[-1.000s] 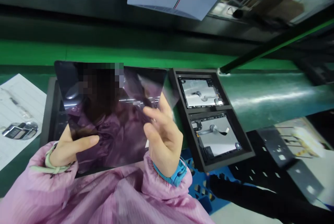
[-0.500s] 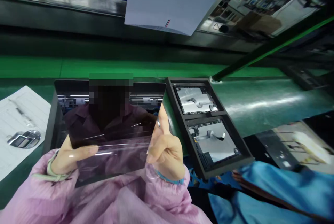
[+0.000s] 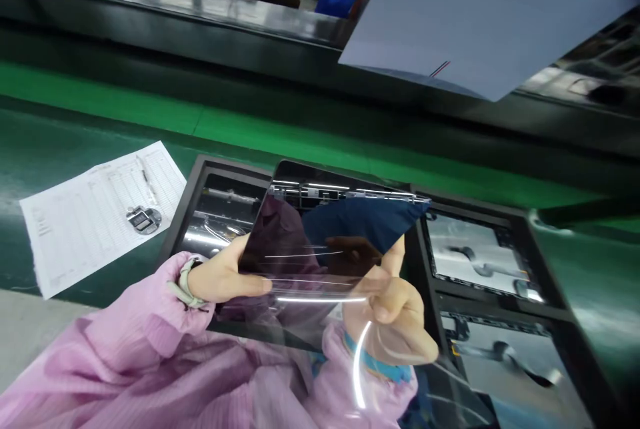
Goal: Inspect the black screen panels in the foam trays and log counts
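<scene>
A dark glossy screen panel [image 3: 320, 242] is held tilted in front of me, above a black tray. My left hand [image 3: 223, 275] grips its left edge, thumb laid across the glass. At its lower right corner my right hand [image 3: 395, 309] is closed, pinching a clear protective film [image 3: 360, 342] that curls away from the glass. Pink sleeves cover both arms. Reflections fill the panel's surface.
A black tray [image 3: 210, 205] sits under the panel. To the right, another black tray [image 3: 505, 302] holds two open device housings. A printed sheet [image 3: 90, 215] with a small metal object [image 3: 144, 219] lies on the green conveyor belt at left. A white paper [image 3: 480, 22] hangs overhead.
The view has swung right and down. The panel is tilted flatter, and the right hand has dropped to the lower right corner, drawing the clear film further off the glass.
</scene>
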The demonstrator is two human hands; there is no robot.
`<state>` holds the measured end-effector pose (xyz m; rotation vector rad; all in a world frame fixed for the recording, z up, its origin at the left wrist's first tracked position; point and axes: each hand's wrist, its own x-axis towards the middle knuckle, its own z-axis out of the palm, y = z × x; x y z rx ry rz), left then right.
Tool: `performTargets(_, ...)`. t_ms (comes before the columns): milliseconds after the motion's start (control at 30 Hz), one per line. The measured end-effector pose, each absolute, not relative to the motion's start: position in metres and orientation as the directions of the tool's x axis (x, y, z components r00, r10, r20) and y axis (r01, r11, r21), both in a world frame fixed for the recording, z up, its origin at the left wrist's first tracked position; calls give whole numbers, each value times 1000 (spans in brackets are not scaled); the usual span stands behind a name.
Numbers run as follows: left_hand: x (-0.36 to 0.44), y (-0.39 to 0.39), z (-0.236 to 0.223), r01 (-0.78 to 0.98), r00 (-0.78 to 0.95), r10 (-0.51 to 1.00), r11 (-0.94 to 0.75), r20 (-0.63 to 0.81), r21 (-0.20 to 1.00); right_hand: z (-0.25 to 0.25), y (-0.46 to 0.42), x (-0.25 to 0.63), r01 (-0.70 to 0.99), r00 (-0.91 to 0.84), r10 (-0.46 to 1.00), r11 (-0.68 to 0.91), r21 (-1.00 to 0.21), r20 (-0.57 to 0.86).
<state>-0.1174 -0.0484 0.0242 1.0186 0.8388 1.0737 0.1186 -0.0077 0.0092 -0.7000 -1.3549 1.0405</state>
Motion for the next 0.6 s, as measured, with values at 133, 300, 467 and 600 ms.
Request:
performTargets(133, -115, -48, 29, -197, 261, 965, 65, -11, 978, 17, -10, 110, -422, -23, 910, 366, -829, 414)
performTargets(300, -110, -47, 33, -200, 228, 974, 36, 11, 979, 32, -15, 110, -265, 31, 852, 511, -818, 522)
performTargets(467, -111, -45, 31, -213, 244, 966, 143, -89, 967, 77, -10, 148, 6, -475, 593, 741, -672, 650)
performTargets(600, -113, -42, 32, -206, 269, 962, 109, -51, 972, 115, 2, 149, 123, -580, 617, 712, -691, 532)
